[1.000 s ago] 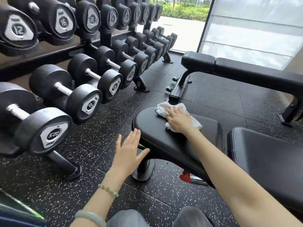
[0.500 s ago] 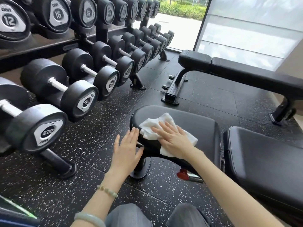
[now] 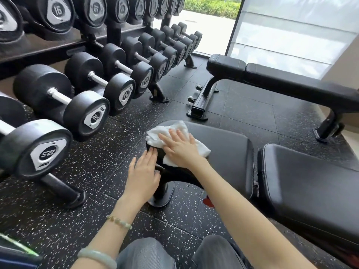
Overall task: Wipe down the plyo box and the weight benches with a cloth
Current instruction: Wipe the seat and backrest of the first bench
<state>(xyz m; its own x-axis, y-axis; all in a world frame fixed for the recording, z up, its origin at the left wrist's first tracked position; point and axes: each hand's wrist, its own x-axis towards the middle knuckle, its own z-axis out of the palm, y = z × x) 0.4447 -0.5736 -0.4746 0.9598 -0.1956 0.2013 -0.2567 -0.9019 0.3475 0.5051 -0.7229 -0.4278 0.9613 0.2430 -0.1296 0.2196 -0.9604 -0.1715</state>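
Observation:
A black padded weight bench [image 3: 229, 158] lies in front of me, its seat pad at the left and a longer back pad [image 3: 310, 187] to the right. A white cloth [image 3: 174, 131] rests on the seat pad's left end. My right hand [image 3: 180, 148] lies flat on the cloth, fingers spread, pressing it onto the pad. My left hand [image 3: 143, 175] is open beside the seat's left edge, fingertips touching the pad's side. A second black bench [image 3: 281, 80] stands farther back. No plyo box is in view.
A dumbbell rack [image 3: 77, 94] with several black dumbbells runs along the left, close to the bench. Its foot [image 3: 66, 191] reaches onto the speckled rubber floor [image 3: 97, 166]. A frosted panel [image 3: 291, 32] and a bright doorway stand behind. My knees show at the bottom.
My right hand has slid the cloth from the far edge of the seat pad toward its near left corner. My left hand has moved up against the pad's side.

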